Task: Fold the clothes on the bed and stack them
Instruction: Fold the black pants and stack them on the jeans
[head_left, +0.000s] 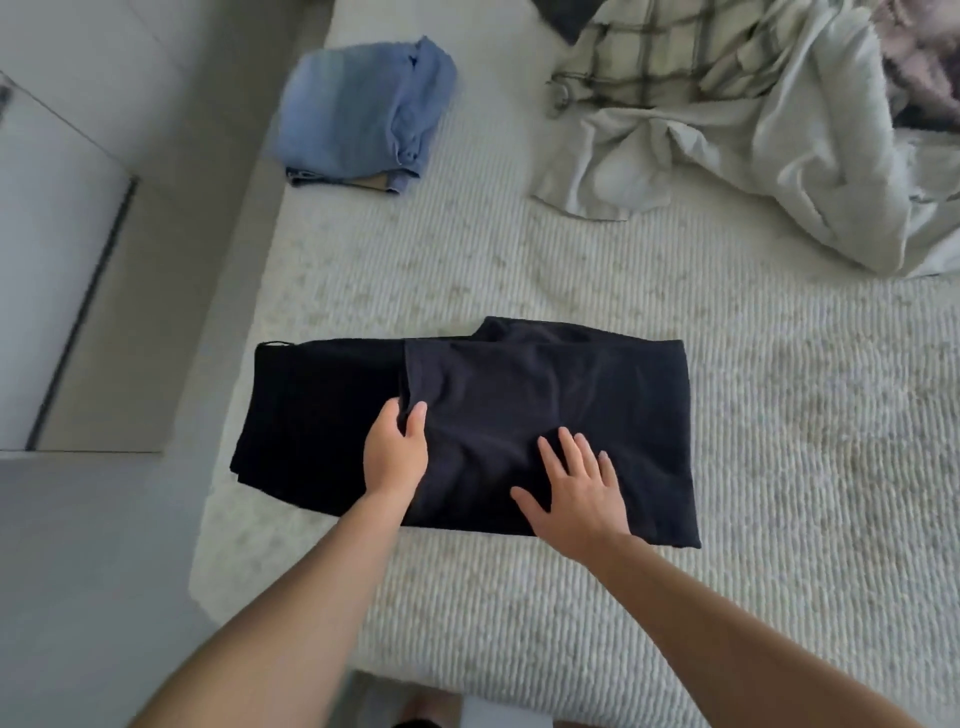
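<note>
Black garment (545, 415) half-folded on the bed (779, 467); left hand (396, 451) pinches its folded edge, right hand (576, 491) presses flat, fingers spread

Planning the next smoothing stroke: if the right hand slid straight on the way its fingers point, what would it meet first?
Only more of the black garment the right hand rests on; past its far edge, probably bare bedspread.

Bed (675, 597) with ribbed cream cover. On it: black garment (571, 405) part-folded near front edge, folded blue jeans (358, 114) far left, crumpled pale clothes pile (753, 130) far right.
</note>
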